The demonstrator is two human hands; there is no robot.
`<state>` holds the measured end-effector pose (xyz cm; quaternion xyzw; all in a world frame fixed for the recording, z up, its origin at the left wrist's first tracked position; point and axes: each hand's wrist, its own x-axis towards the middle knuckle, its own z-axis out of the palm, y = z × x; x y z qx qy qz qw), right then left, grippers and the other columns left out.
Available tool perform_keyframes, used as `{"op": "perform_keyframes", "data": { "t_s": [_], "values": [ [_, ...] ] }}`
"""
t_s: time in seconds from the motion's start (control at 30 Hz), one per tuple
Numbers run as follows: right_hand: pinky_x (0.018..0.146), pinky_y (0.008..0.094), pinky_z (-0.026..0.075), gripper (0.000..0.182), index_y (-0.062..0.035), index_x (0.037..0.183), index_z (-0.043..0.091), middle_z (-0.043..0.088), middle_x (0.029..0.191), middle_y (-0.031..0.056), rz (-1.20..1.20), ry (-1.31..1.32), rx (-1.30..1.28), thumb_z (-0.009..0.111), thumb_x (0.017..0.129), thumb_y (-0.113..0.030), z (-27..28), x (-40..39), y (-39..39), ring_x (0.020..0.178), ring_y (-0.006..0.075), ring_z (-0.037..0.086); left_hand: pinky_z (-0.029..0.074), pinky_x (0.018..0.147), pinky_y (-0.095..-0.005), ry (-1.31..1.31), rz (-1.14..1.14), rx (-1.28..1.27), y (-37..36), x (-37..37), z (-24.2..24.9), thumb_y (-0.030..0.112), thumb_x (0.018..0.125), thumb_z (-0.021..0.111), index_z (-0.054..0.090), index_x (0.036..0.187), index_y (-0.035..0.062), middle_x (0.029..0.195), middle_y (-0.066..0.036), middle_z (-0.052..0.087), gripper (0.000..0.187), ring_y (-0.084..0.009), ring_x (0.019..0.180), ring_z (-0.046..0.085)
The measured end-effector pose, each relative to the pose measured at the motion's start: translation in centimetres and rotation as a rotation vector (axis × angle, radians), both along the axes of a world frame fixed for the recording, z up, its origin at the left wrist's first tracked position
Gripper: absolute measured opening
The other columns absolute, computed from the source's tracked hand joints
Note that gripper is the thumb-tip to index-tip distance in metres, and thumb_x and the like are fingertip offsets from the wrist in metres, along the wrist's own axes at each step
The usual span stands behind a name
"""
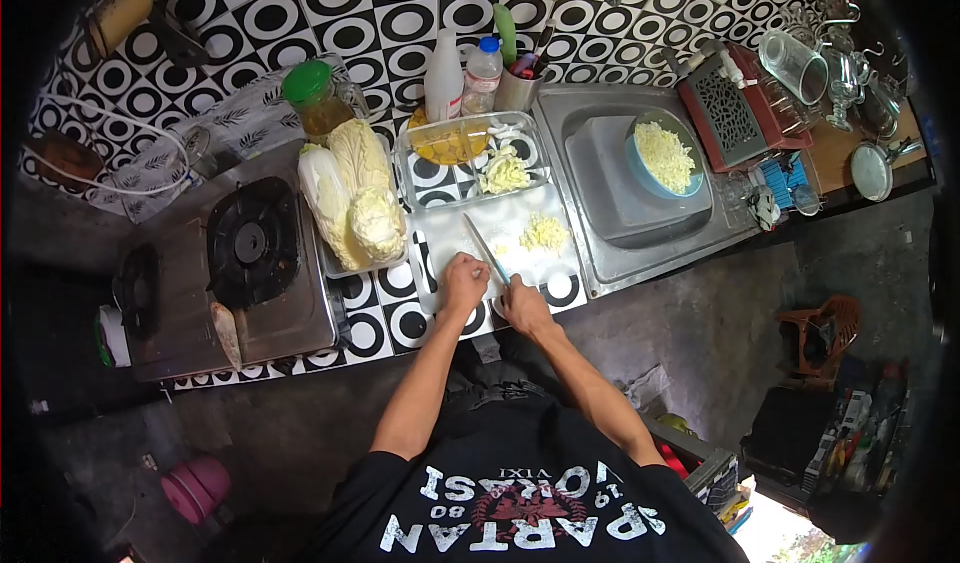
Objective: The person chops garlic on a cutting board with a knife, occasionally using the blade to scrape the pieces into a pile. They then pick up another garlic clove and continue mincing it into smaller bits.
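Knife [487, 247], clamped in the right hand [525, 305], slants over the board [450, 248]. Left hand [466, 281] curls at the board's near side; whether it grips anything, I cannot tell. Chopped cabbage [543, 232] lies on the board's right.

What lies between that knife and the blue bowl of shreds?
In the head view, a small chopped heap on the pale board, then part of the metal sink.

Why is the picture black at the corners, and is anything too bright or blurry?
Head view: the corners are black around a rounded picture, probably because of a wide lens; head view: the bright patch at lower right is washed out; head view: the knife shows no strong blur.
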<state>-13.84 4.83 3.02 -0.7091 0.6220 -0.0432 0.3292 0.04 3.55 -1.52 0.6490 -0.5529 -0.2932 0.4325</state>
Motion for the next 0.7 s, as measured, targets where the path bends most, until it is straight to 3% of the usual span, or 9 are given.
{"op": "perform_keyframes", "data": {
  "t_s": [0.07,0.23,0.27,0.4,0.53,0.63,0.67,0.7],
  "values": [
    [0.067,0.0544,0.046,0.030,0.0041,0.096,0.043,0.059,0.074,0.0325,0.024,0.019,0.027,0.042,0.092,-0.025,0.8,-0.6,0.4,0.073,0.0478,0.059,0.049,0.062,-0.0316,0.031,0.012,0.051,0.1,0.3,0.8,0.002,0.066,0.066,0.069,0.076,0.0046,0.077,-0.011,0.058,0.010,-0.0237,0.066,0.058],
    [0.065,0.0560,0.045,0.027,0.0028,0.093,0.043,0.058,0.070,0.0318,0.042,-0.039,0.054,0.044,0.092,-0.024,0.2,-1.7,2.0,0.069,0.0491,0.057,0.046,0.059,-0.0235,0.212,0.176,0.049,1.7,1.9,2.7,0.003,0.072,0.064,0.069,0.087,0.0011,0.083,-0.009,0.061,0.016,-0.0140,0.063,0.058],
    [0.062,0.0561,0.044,0.025,0.0027,0.093,0.043,0.057,0.067,0.0317,0.061,-0.060,0.047,0.044,0.092,-0.023,0.1,-1.9,2.1,0.066,0.0501,0.056,0.046,0.064,-0.0208,0.244,0.131,0.095,2.3,2.2,3.6,-0.002,0.078,0.061,0.066,0.093,-0.0034,0.088,-0.007,0.058,0.016,-0.0093,0.073,0.057],
    [0.065,0.0562,0.044,0.025,0.0018,0.093,0.043,0.057,0.069,0.0316,0.093,-0.050,0.084,0.044,0.092,-0.023,0.4,-3.2,0.0,0.069,0.0492,0.057,0.043,0.061,-0.0173,0.267,0.158,0.130,4.1,2.3,3.9,-0.002,0.079,0.062,0.065,0.097,-0.0030,0.081,-0.002,0.053,0.018,-0.0053,0.068,0.052],
    [0.065,0.0561,0.044,0.025,0.0018,0.093,0.043,0.058,0.070,0.0323,0.064,-0.028,0.091,0.043,0.092,-0.023,0.4,-5.5,-1.9,0.069,0.0498,0.057,0.043,0.059,-0.0180,0.337,0.234,0.238,5.2,1.0,4.2,-0.004,0.077,0.063,0.065,0.096,-0.0031,0.080,-0.004,0.057,0.018,-0.0057,0.066,0.052],
    [0.069,0.0554,0.046,0.024,0.0020,0.096,0.043,0.060,0.076,0.0312,0.058,-0.028,0.160,0.042,0.092,-0.022,1.0,-6.9,-3.1,0.075,0.0487,0.059,0.043,0.058,-0.0174,0.258,0.226,0.182,5.1,-0.1,3.5,-0.004,0.077,0.063,0.065,0.096,-0.0031,0.080,-0.003,0.056,0.018,-0.0044,0.065,0.051],
    [0.071,0.0559,0.045,0.027,0.0025,0.097,0.043,0.059,0.076,0.0319,0.054,-0.027,0.138,0.041,0.093,-0.024,0.9,-7.5,-3.5,0.076,0.0486,0.059,0.046,0.061,-0.0210,0.266,0.225,0.185,4.9,-0.5,3.2,-0.002,0.077,0.064,0.065,0.095,-0.0018,0.082,-0.006,0.059,0.018,-0.0100,0.067,0.057],
    [0.071,0.0559,0.045,0.027,0.0025,0.097,0.043,0.059,0.076,0.0319,0.065,-0.030,0.144,0.041,0.093,-0.024,1.5,-8.0,-4.0,0.076,0.0486,0.059,0.046,0.061,-0.0210,0.262,0.237,0.189,4.4,-1.2,3.8,-0.002,0.077,0.064,0.065,0.095,-0.0018,0.082,-0.006,0.059,0.018,-0.0100,0.067,0.057]
  ]
}}
